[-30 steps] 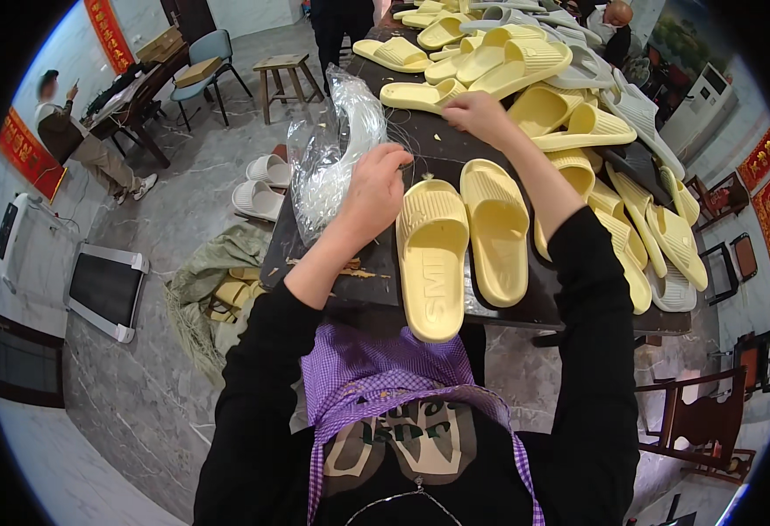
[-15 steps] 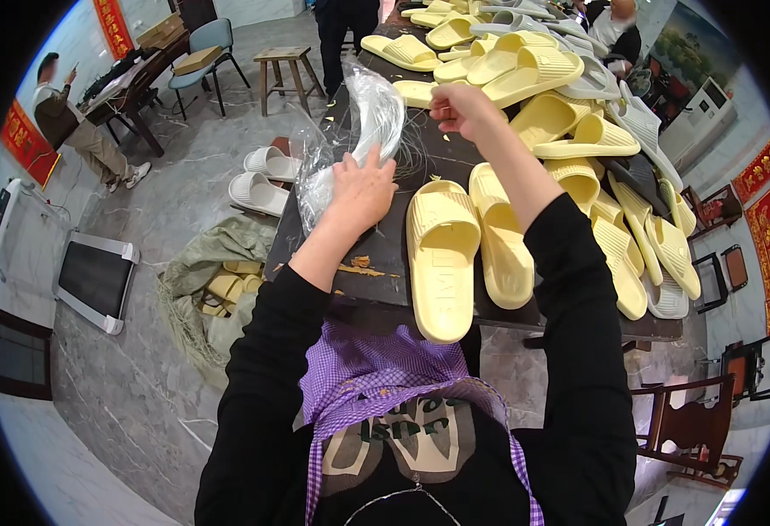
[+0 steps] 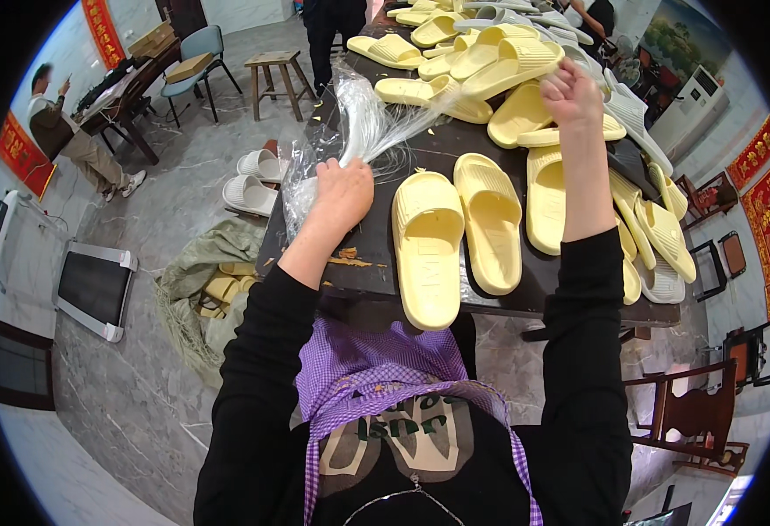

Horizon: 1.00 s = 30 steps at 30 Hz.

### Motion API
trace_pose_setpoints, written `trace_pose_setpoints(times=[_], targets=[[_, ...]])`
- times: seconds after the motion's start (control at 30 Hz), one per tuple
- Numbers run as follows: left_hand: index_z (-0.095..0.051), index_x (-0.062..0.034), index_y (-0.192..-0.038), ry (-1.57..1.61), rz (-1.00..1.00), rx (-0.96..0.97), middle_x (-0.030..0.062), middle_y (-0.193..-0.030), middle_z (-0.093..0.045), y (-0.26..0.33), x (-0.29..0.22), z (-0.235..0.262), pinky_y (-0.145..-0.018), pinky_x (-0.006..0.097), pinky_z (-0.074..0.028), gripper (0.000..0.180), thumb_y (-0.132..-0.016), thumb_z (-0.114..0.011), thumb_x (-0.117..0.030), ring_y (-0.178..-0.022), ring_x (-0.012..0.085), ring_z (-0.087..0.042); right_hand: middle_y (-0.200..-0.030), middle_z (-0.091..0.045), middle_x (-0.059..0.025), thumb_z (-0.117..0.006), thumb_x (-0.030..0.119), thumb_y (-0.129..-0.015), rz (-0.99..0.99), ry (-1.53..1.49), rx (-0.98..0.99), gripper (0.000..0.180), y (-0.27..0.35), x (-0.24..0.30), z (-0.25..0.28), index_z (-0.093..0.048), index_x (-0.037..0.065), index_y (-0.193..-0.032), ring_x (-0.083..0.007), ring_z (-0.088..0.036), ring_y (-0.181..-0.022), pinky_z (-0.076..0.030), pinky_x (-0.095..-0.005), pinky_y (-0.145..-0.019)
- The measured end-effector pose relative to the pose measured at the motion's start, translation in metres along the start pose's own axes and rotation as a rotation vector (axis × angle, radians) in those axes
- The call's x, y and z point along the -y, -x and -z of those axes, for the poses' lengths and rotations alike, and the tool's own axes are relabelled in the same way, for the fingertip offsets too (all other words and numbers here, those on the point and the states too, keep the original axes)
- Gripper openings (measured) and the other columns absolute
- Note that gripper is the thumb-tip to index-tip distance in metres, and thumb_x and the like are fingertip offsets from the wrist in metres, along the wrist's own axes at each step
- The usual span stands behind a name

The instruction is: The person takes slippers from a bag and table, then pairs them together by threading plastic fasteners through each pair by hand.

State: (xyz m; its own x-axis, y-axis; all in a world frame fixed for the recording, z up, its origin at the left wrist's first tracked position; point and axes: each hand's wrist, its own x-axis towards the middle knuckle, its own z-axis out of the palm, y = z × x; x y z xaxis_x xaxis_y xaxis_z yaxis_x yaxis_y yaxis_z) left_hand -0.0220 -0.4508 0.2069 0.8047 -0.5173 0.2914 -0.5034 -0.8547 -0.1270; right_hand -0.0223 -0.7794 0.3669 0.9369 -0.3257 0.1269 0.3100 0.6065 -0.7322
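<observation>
Stool (image 3: pixel 272 59) beyond the left grip (image 3: pixel 344 191) and to its left, blue chair (image 3: pixel 210 42) farther that way, treadmill (image 3: pixel 94 287) well left of that grip, white cabinet (image 3: pixel 697 107) right of the right grip (image 3: pixel 571 95), wooden chair (image 3: pixel 699 410) also rightward, lower in view

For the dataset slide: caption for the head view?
Left hand on a bundle of clear strands, right hand raised by the slipper pile, two yellow slippers side by side on the table.

Toward two o'clock the fanned clear strands (image 3: pixel 400 131) fade into blur short of the right hand (image 3: pixel 572 98) — its grip unclear — and near twelve the top edge crops a standing person (image 3: pixel 331 35).
</observation>
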Motion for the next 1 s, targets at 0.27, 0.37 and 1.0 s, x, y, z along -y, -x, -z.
trace_pose_setpoints(times=[0.27,0.37,1.0], targets=[[-0.065,-0.0075,-0.084,-0.041,0.010,-0.039,0.0085,-0.089,-0.060,-0.003,-0.002,0.000,-0.075,0.042,-0.040,0.019,-0.081,-0.048,-0.016,-0.086,0.0308,-0.056,-0.051,-0.022,0.0053,-0.044,0.012,-0.091,0.110,-0.114,-0.046,0.018,0.016,0.037,0.040,-0.039,0.008,-0.074,-0.0071,-0.019,-0.038,-0.017,-0.0234,-0.036],[-0.064,-0.0072,-0.085,0.040,0.026,-0.053,0.0092,-0.089,-0.060,-0.005,-0.006,0.009,-0.076,0.043,-0.040,0.018,-0.082,-0.050,-0.018,-0.086,0.0310,-0.056,-0.052,-0.028,0.0046,-0.047,0.014,-0.089,0.113,-0.058,-0.043,0.015,0.052,0.043,0.042,-0.045,0.008,-0.076,-0.0077,-0.023,-0.038,-0.018,-0.0235,-0.036],[-0.062,0.0012,-0.093,2.164,0.166,0.091,0.0051,-0.080,-0.062,0.047,-0.089,0.081,-0.055,0.018,-0.040,0.013,-0.086,-0.058,-0.009,-0.061,0.0062,-0.052,-0.050,-0.032,0.0078,-0.053,0.012,-0.086,-0.482,0.281,0.164,0.009,0.228,-0.105,0.011,-0.051,0.005,-0.079,-0.0024,-0.024,-0.036,-0.019,-0.0189,-0.034]])
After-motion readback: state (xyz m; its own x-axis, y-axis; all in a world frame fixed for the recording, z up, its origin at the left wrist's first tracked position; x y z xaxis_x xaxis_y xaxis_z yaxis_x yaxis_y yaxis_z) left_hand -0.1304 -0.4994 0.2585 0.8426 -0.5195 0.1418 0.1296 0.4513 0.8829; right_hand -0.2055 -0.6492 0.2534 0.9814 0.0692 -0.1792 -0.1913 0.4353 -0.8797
